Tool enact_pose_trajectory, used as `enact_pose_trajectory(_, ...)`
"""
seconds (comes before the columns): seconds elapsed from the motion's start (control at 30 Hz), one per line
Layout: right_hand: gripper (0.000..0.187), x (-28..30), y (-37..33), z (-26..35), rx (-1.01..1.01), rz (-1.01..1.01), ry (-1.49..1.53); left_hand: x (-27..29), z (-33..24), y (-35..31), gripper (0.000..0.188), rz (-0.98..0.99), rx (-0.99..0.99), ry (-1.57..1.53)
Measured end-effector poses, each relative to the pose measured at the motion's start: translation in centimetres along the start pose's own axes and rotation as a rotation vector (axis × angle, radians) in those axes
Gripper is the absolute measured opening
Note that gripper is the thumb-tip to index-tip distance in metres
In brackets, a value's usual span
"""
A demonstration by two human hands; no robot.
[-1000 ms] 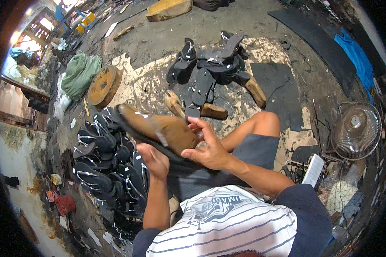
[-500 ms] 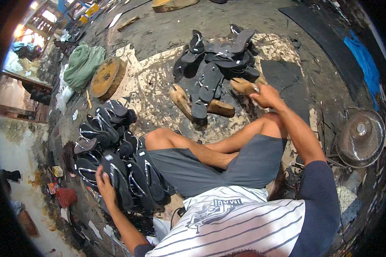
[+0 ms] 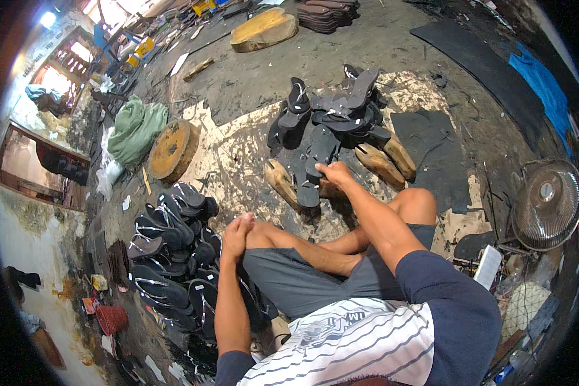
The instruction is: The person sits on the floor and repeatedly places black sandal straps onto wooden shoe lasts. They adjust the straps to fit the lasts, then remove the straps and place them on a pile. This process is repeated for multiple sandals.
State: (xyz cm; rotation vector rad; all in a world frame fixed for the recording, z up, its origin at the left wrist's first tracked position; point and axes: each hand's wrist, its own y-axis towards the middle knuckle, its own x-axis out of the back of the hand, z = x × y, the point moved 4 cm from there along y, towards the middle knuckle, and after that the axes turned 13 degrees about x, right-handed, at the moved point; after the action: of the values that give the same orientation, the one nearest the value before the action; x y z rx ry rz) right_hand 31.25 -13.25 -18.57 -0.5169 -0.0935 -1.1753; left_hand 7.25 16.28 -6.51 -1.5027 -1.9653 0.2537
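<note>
My right hand (image 3: 336, 174) reaches to the middle of the mat and pinches the near end of a black sandal (image 3: 322, 143). Another dark sole (image 3: 307, 195) lies just below it. Wooden shoe lasts (image 3: 280, 182) rest on either side, with a pair of them (image 3: 379, 164) to the right. My left hand (image 3: 237, 235) hovers over my left knee, its fingers curled together and nothing visible in them. Beside that arm, at the left, is a pile of black flip-flops (image 3: 161, 286) with shiny straps. More black sandals (image 3: 347, 112) are heaped at the mat's far side.
A round wooden block (image 3: 174, 150) and a green cloth sack (image 3: 137, 132) stand at the far left. At the right are a fan (image 3: 547, 196), a black sheet (image 3: 428, 154) and a blue cloth (image 3: 539, 87). A second wooden block (image 3: 264, 29) and stacked brown soles (image 3: 326, 14) lie farther back.
My right hand has left the wooden last and moved left to the black sandal. My left hand has come off the flip-flop pile and moved right, over my knee. The view has shifted too.
</note>
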Motion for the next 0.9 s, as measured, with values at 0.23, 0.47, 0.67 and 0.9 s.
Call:
enact_pose_trajectory(0.23,0.031,3.9,-6.0,4.5,0.076,-0.023,1.668,0.0,1.3,4.1,0.066,0.445,0.368,-0.384)
enact_pose_trajectory(0.47,0.038,5.0,-20.1,9.6,0.507,0.139,0.605,-1.1,-9.6,-0.2,0.054,-0.164,-0.366,0.017)
enact_pose_trajectory(0.67,0.045,1.1,-26.1,11.0,0.432,0.509,0.587,-6.3,-16.4,-6.7,0.044,0.021,-0.408,-0.290)
enact_pose_trajectory(0.9,0.053,5.9,-22.7,13.2,0.618,0.355,0.417,-10.4,-13.2,-11.6,0.020,0.034,-0.414,-0.187)
